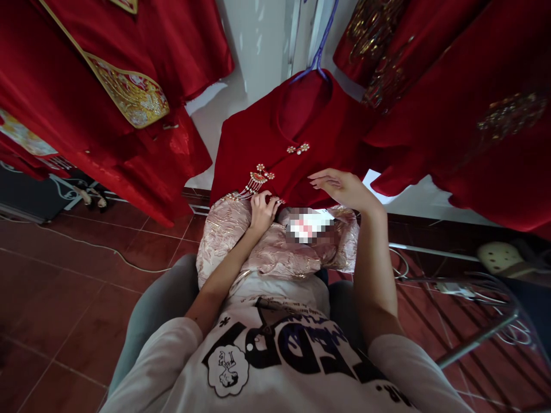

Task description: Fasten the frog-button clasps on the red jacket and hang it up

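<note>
A red garment (241, 137) with a round neckline hangs from a blue hanger (317, 63), its lower edge over my lap. Gold flower-shaped fastenings (298, 149) sit below the neckline, and a beaded tassel ornament (258, 179) lies on the front. My left hand (263, 213) pinches the red garment near its lower edge, just below the tassel ornament. My right hand (340, 188) is raised to the right of it, fingers drawn together; what they hold, if anything, is too small to see. Pink brocade fabric (275, 252) covers my lap, with a bright blurred rectangle (309, 225) on it.
Red embroidered garments hang at the left (189, 51) and right (465, 109). A cable (124, 261) runs across the tiled floor. At the right stand a metal-barred rack (477, 341) and a pale clog (501, 258). Heeled shoes (92, 198) stand at the left.
</note>
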The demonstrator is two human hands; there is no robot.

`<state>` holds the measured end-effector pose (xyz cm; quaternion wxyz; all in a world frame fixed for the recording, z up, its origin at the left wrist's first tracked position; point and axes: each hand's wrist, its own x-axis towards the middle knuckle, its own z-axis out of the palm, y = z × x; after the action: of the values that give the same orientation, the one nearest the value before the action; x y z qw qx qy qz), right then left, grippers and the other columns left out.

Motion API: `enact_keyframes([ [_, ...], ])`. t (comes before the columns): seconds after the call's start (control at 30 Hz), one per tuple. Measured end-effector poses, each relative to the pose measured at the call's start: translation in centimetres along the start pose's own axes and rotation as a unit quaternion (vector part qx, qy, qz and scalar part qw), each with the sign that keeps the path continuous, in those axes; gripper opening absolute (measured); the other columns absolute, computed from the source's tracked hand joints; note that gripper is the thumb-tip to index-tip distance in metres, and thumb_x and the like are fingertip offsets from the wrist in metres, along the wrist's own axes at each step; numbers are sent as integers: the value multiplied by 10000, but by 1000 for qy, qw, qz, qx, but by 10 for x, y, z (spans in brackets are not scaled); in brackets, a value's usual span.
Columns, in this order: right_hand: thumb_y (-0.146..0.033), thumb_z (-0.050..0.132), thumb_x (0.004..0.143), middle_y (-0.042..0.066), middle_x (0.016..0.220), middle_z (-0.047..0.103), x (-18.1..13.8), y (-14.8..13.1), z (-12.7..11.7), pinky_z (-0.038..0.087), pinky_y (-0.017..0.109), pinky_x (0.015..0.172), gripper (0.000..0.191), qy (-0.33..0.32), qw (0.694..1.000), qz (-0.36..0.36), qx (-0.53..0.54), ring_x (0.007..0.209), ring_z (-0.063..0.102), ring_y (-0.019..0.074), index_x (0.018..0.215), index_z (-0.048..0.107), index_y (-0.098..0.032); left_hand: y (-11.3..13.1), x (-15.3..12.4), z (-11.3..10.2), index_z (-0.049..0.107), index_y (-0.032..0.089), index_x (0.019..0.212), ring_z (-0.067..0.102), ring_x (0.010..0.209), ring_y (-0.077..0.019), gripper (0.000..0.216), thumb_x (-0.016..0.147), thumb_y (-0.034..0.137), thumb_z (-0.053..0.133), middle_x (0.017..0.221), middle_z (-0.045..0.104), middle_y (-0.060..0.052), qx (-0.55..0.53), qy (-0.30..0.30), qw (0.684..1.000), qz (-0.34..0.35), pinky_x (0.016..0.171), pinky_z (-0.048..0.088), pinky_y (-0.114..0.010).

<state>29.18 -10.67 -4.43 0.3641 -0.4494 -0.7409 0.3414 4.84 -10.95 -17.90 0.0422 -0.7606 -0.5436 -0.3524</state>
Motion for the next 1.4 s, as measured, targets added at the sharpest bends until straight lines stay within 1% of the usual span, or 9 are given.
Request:
enact_keyframes([
  [0.23,-384,621,896,112,1097,760,0,0,-1,549,496,1044,308,0,1000,3,-5,1062,728,267,1117,713,-190,-1,-1,-1,702,210,1046,611,1188,-228,207,1032,297,515,1198,697,-95,-9,9,999,50,1224,328,-512],
  [0.33,-344,603,905,116,1098,759,0,-1,-1,547,492,1043,292,3,1000,5,-8,1059,728,263,1123,710,-182,-3,-2,3,682,199,1027,638,1142,-220,191,1035,282,510,1100,726,-88,-16,21,998,62,1208,367,-506],
  [0.5,-309,583,915,115,1105,757,0,-1,-2,544,483,1048,283,0,1000,7,-14,1049,729,246,1136,703,-178,-7,-3,10,655,195,957,660,1052,-213,163,1023,301,550,987,728,-78,-34,81,994,70,1144,447,-472],
  [0.67,-324,587,918,115,1113,755,-1,-1,-3,542,486,1051,281,-4,1000,8,-9,1055,726,245,1131,702,-182,-9,-4,11,648,196,948,657,993,-204,179,1035,303,534,951,730,-71,-48,115,988,88,1112,451,-447],
  [0.87,-375,599,920,119,1087,755,-1,1,-5,544,494,1043,292,4,1000,-3,-3,1031,728,245,1107,707,-178,-5,5,0,610,194,926,625,935,-231,282,1059,385,450,904,703,-85,-62,127,990,21,1060,418,-480],
  [1.03,-374,593,926,118,1090,754,-3,6,-10,547,482,1042,291,22,1000,-8,2,1044,726,242,1104,707,-174,-12,38,-29,609,191,1083,587,1096,-270,330,1064,424,376,1112,656,-150,-36,158,987,-16,1049,411,-478],
  [1.13,-362,584,933,113,1087,754,-4,7,-12,548,480,1043,282,27,1000,-7,6,1041,728,238,1105,706,-175,-22,59,-49,618,190,1169,537,1177,-323,352,1023,468,458,1245,583,-189,11,111,994,-7,1048,416,-510],
  [1.23,-324,562,943,106,1081,755,-5,5,-14,545,481,1051,264,26,1000,0,4,1035,730,233,1108,707,-178,-32,74,-66,625,181,1200,524,1199,-354,343,1004,432,498,1263,566,-202,61,41,997,39,1098,378,-580],
  [1.4,-288,557,942,95,1079,756,-6,4,-16,537,492,1065,236,27,1000,6,7,1036,729,236,1091,715,-196,-42,88,-87,636,192,1208,565,1204,-319,275,1022,304,467,1234,620,-169,129,-3,983,134,1191,303,-624],
])
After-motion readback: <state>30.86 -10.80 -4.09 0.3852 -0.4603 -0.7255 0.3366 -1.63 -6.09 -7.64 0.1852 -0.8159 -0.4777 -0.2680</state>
